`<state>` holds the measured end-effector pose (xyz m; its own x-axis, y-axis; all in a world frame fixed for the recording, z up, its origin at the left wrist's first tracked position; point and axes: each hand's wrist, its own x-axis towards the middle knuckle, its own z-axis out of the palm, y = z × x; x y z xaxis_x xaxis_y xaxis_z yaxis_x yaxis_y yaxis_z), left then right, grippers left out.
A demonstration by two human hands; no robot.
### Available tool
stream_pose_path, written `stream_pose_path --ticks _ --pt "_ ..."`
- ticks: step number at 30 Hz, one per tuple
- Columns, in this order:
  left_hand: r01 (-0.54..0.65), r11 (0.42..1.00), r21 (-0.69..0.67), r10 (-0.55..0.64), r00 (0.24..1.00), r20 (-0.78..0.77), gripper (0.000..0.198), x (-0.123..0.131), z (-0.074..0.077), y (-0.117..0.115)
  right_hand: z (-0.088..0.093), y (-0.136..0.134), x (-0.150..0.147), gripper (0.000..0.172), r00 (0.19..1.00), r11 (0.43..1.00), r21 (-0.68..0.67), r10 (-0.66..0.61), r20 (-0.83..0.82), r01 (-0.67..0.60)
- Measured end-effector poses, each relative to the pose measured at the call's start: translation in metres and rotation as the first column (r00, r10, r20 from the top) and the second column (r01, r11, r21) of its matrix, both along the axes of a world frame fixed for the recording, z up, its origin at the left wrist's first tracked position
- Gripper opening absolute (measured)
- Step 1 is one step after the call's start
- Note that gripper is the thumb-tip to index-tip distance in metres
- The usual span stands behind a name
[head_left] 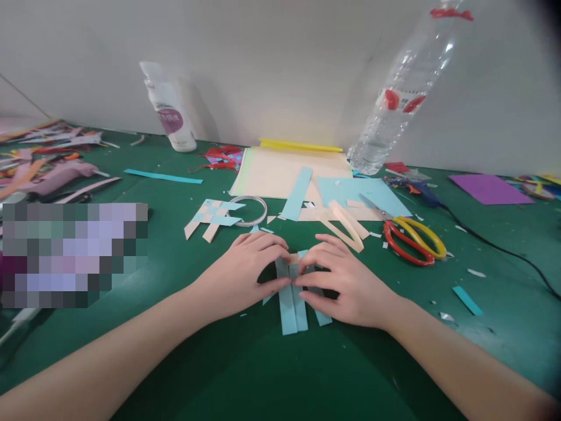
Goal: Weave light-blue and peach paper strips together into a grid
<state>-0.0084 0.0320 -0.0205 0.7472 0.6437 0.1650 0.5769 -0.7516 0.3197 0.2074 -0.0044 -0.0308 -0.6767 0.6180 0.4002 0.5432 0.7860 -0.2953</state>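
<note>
Light-blue paper strips (289,313) lie side by side on the green table in front of me, with a bit of peach paper among them near the top. My left hand (252,266) grips their upper left part, its thumb and bent fingers close together on the paper. From the other side, my right hand (346,278) has its fingertips curled onto the same strips, and its palm covers part of the right-hand ones. A small woven piece (214,214) of blue and peach strips rests beyond my left hand, beside a roll of tape (263,211).
Scissors (409,238) with red and yellow handles lie to the right. Behind the hands are peach sheets (272,169), a blue sheet (385,193) and paper scraps. A white bottle (170,111) and a clear plastic bottle (394,99) stand by the wall. A black cord (495,234) crosses the right side.
</note>
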Motion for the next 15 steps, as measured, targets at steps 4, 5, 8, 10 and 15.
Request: stream_pose_path --ticks 4,5,8,10,15 --pt "0.023 1.000 -0.008 -0.023 1.000 -0.016 0.020 0.0008 0.0031 -0.0019 0.0010 -0.0011 -0.0007 0.016 0.997 0.997 -0.004 0.074 -0.006 -0.074" --pt "0.025 1.000 -0.008 -0.025 0.999 -0.020 0.020 0.0008 0.0034 -0.0020 0.0012 -0.0013 -0.0008 0.016 0.996 0.996 -0.009 0.087 -0.004 -0.087" --pt "0.023 1.000 -0.008 -0.023 1.000 -0.015 0.022 0.0003 0.0021 -0.0010 0.0014 -0.0017 -0.0007 0.016 0.995 0.995 -0.020 0.099 0.005 -0.099" --pt "0.020 1.000 -0.010 -0.020 1.000 -0.005 0.022 0.0000 0.0005 0.0002 0.0014 -0.0016 -0.0003 0.016 0.995 0.995 -0.026 0.098 -0.001 -0.098" --pt "0.003 0.999 -0.042 -0.003 1.000 -0.002 0.024 -0.0004 0.0005 0.0014 0.0018 -0.0003 0.0007 0.018 0.996 0.995 -0.040 0.091 -0.016 -0.092"
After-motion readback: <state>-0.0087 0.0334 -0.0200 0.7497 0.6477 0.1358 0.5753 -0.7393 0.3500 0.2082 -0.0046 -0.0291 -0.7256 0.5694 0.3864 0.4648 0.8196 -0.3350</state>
